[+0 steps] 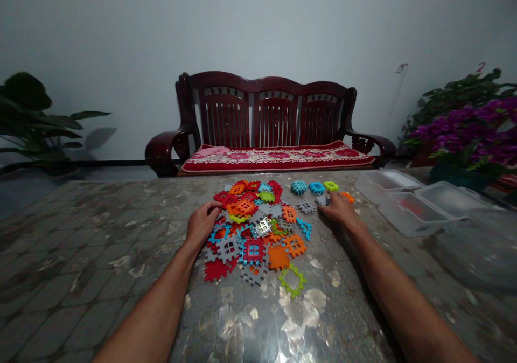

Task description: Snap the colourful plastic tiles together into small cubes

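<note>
Colourful interlocking plastic tiles lie in a loose pile [246, 207] on the table, in red, orange, grey, blue and green. At the pile's left edge rests my left hand [202, 224], its fingers loosely bent and apart, holding nothing that I can see. My right hand [339, 209] is to the right of the pile, its fingers closed on a grey tile [322, 200] at the tabletop. Close by are another grey tile [306, 207], a light-blue stack [299, 187], a blue tile [316, 188], a green tile [330, 186] and an orange tile [347, 196], partly behind the hand.
Clear plastic boxes [418, 215] stand on the table's right side, one with something red inside. A green ring-shaped tile [292, 280] lies nearest me. Behind the table is a dark wooden bench [269, 110]; purple flowers [468, 131] stand at right, a leafy plant [38, 118] at left.
</note>
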